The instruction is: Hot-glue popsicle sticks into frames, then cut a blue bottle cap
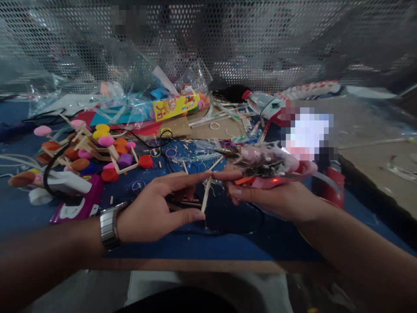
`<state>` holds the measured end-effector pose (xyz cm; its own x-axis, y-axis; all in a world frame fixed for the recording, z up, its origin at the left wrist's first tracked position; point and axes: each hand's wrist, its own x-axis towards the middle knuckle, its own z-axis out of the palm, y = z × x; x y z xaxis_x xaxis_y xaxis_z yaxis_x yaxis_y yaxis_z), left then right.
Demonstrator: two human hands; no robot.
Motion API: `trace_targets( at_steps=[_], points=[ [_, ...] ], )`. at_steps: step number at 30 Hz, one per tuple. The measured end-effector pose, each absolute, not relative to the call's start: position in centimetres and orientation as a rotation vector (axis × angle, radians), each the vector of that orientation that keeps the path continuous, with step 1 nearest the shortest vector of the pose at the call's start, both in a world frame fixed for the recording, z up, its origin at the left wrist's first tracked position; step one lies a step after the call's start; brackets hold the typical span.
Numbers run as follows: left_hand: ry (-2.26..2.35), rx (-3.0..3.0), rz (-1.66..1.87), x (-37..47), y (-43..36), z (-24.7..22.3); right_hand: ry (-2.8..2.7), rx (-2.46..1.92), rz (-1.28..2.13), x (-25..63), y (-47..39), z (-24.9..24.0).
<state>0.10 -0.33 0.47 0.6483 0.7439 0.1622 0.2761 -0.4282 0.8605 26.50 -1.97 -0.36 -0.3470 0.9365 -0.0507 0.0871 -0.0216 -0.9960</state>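
My left hand (159, 208), with a metal watch (110, 227) on its wrist, holds a short thin wooden stick (206, 195) between thumb and index finger. My right hand (270, 198) is wrapped round a pink glue gun (263, 163), whose body is smeared with dark residue and shows a small red light. The gun's nozzle points left, a little above and to the right of the stick. My right index fingertip reaches to the upper end of the stick, close to my left index fingertip.
Stick pieces with coloured caps (106, 141) pile up at the left, beside a purple power strip (81, 204). Behind are a yellow packet (176, 106), cardboard (221, 128) and a plastic bottle (265, 104). A black cable (260, 217) loops below my hands. A perforated metal panel (208, 43) stands behind.
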Motion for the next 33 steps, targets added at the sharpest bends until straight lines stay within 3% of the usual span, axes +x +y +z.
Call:
trace_targets(
  at_steps=[23, 33],
  points=[
    [0.859, 1.92, 0.647, 0.2, -0.5, 0.7, -1.614, -1.207, 1.41, 26.7, -2.2, 0.2],
    [0.876, 1.885, 0.697, 0.1, -0.4, 0.7, -1.534, -1.059, 1.502, 26.4, -1.6, 0.8]
  ],
)
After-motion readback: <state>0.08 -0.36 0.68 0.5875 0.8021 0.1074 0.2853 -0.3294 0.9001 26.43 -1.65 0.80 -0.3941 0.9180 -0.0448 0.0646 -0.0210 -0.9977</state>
